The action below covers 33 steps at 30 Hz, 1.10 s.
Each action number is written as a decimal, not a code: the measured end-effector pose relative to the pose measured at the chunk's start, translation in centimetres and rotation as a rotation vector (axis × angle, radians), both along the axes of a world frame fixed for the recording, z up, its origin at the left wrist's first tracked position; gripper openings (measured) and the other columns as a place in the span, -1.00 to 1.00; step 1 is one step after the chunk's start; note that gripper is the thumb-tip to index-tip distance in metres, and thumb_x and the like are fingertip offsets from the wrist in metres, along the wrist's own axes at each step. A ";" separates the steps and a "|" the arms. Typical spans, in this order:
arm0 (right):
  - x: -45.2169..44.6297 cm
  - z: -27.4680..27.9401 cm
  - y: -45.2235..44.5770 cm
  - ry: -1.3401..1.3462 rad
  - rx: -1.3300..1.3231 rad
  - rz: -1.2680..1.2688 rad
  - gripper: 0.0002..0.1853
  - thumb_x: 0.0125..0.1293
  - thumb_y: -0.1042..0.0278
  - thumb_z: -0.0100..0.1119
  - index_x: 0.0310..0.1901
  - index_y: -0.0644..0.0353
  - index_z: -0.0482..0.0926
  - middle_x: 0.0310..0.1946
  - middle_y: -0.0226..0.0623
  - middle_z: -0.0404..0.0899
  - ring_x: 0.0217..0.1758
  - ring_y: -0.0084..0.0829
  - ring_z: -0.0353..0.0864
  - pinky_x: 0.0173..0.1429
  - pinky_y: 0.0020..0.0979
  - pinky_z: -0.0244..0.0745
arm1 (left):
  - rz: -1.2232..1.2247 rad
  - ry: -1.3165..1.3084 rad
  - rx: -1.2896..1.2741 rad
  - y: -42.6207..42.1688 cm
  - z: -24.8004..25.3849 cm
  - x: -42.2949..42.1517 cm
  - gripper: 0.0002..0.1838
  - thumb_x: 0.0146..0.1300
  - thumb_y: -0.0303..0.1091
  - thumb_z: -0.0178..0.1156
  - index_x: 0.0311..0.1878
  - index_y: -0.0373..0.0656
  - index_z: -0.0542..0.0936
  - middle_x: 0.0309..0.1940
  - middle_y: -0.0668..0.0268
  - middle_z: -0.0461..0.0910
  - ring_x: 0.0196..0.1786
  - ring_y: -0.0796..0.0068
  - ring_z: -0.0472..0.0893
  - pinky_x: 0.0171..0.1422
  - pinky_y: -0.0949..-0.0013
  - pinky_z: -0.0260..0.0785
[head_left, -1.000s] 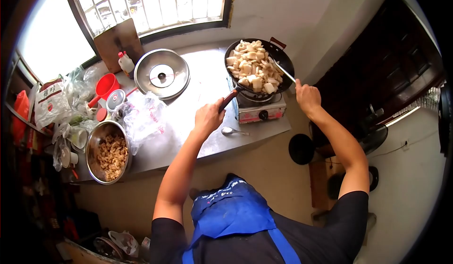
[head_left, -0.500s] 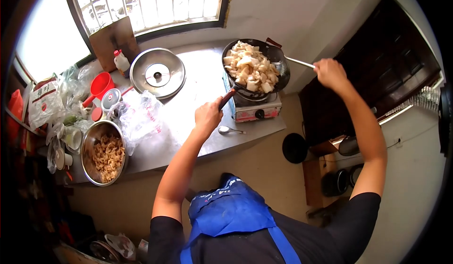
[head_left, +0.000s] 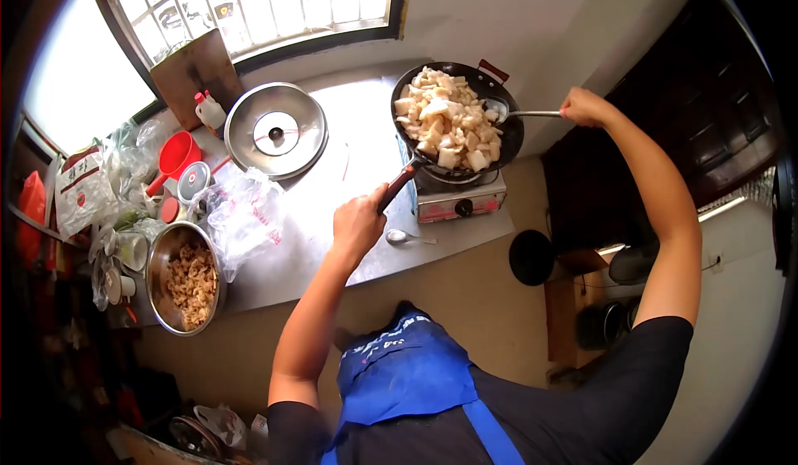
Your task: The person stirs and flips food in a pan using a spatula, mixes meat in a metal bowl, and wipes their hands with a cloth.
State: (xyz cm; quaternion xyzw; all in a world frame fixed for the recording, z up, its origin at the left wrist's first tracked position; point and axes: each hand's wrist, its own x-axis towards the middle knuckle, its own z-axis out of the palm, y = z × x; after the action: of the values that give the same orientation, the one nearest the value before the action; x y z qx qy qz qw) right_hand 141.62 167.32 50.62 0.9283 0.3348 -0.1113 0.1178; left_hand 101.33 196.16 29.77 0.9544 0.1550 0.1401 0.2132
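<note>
One wok (head_left: 511, 138) beyond left grip (head_left: 357, 226), handle (head_left: 398, 188) within

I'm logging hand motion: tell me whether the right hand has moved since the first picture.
Yes. Judged against the stove, the right hand has moved up and rightward in the view.

We see a metal wok (head_left: 510, 139); left of it, a polished metal lid (head_left: 276, 118), a crinkled, glossy plastic bag (head_left: 243, 222) and a matt wooden board (head_left: 196, 73); on our side of it, an apron (head_left: 405, 373) of creased cloth.
</note>
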 end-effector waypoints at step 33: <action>-0.5 0.6 5.1 -0.279 0.104 0.026 -0.74 0.40 0.14 0.21 -0.03 -0.05 0.80 -0.18 -0.12 0.76 -0.06 -0.03 0.71 0.04 -0.07 0.58 | -0.018 -0.010 -0.096 0.5 -0.3 -0.3 -0.37 0.13 -0.30 0.35 0.34 0.05 0.54 -0.37 0.10 0.71 -0.32 0.00 0.71 -0.19 0.00 0.55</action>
State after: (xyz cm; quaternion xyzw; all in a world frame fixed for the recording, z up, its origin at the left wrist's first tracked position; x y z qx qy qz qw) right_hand 141.13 172.44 51.24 0.9351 0.3325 0.0377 0.1164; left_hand 101.02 196.70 29.50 0.9437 0.1521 0.1353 0.2607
